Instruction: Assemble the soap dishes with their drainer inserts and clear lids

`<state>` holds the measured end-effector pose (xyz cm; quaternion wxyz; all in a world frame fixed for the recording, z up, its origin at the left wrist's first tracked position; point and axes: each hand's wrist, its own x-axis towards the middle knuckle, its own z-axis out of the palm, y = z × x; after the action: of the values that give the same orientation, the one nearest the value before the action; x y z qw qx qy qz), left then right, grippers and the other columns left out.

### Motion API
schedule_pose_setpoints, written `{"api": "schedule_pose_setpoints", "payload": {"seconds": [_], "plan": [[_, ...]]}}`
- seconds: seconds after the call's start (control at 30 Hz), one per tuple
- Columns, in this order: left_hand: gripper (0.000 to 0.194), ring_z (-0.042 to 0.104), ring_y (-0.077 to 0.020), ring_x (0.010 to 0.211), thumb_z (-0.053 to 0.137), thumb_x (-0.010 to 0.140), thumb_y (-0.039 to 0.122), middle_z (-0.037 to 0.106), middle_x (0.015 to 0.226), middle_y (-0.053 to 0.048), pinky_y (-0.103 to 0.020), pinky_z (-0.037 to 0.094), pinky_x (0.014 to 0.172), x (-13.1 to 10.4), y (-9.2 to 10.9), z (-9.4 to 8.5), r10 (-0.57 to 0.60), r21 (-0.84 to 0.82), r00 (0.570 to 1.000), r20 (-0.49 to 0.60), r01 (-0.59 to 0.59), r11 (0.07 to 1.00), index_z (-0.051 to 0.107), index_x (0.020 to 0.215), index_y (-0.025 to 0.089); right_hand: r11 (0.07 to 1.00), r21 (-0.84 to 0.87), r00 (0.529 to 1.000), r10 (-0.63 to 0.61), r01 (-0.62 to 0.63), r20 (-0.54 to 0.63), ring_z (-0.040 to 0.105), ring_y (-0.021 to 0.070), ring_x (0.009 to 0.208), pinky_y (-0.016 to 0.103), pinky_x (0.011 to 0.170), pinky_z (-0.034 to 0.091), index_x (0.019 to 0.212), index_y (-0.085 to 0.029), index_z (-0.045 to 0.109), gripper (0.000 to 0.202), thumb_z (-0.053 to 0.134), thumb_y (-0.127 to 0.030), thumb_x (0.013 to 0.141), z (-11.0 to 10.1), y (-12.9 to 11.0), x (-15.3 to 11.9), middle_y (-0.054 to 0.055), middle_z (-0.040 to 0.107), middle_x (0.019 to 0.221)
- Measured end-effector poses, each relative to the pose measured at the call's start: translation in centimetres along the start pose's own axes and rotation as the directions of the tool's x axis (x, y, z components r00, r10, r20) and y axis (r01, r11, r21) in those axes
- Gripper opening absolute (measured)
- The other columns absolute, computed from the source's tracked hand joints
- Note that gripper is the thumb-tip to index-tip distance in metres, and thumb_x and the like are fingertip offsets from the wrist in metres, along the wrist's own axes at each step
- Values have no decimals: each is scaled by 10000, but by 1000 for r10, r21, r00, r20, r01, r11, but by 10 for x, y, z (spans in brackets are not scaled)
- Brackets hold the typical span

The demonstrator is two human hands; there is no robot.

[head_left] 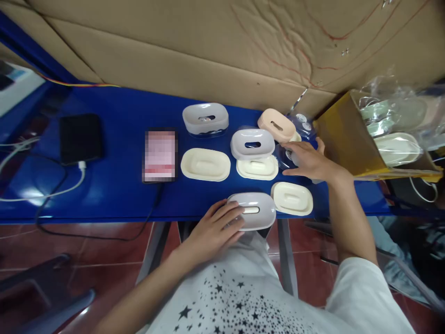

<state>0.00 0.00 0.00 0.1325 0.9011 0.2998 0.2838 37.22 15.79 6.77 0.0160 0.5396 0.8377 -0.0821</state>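
Observation:
My left hand (222, 220) lies over the left rim of a pale grey oval soap dish (266, 218) at the front table edge, its fingers curled onto it. A cream bar shows through the dish's slot. My right hand (309, 160), fingers apart, reaches over a clear plastic piece (285, 157); whether it touches it I cannot tell. Left of it, a second grey dish (239, 149) overlaps a cream oval base (257, 169). Another cream base (292, 198) lies below the right hand, and a third cream base (205, 164) lies further left. Behind stands a peach dish (269, 118).
Another grey dish (205, 125) stands at the back on clear plastic. A cardboard box (339, 134) with bagged dishes is at right. On the blue table (118, 139) lie a phone with a blurred screen (160, 155) and a black box with a white cable (80, 139). Cardboard lines the back.

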Motion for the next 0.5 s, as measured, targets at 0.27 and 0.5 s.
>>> {"api": "schedule_pose_setpoints", "payload": {"seconds": [0.27,0.5], "plan": [[171,685,-293,1357,704,1055,230,723,1393,-132,-536,588,1163,-10,-12,-3,-15,27,995,-99,18,999,666,1221,219,990,97,995,-102,101,0,670,386,1373,710,1279,312,1525,-332,525,744,823,-469,858,-9,-17,10,84,731,1450],[174,701,-309,1322,708,1047,209,708,1383,-145,-558,623,1106,-15,-19,-8,-49,76,984,-169,63,995,645,1209,221,941,221,964,-230,256,-136,698,334,1331,545,1184,477,1416,-277,632,505,724,-423,942,4,-64,10,91,742,1441]]}}
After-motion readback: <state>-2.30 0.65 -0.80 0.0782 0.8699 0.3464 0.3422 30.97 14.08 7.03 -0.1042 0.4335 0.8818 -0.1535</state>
